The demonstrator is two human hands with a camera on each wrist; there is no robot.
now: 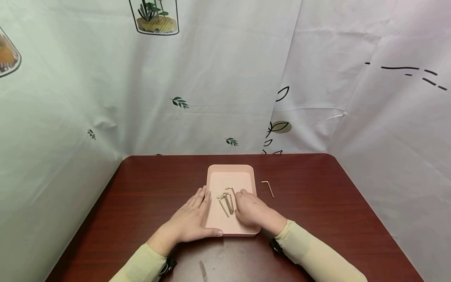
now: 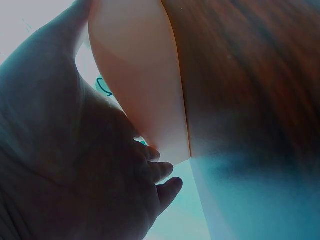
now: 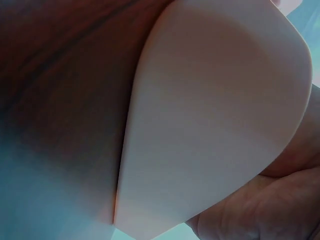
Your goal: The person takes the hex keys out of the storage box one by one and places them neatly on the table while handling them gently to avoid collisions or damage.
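A shallow pink tray stands on the table, with several brass-coloured L-shaped hex keys bunched inside. My left hand lies along the tray's left side, fingers stretched out at its wall and thumb across the near-left corner. Inside the tray, my right hand has its fingers curled down just right of the bunch. One hex key runs from its short bent end in under those fingers, which grip its hidden long arm. In the right wrist view the tray wall covers the fingertips.
Another L-shaped hex key lies on the dark red table, right of the tray. White printed cloth hangs behind the table and along both sides.
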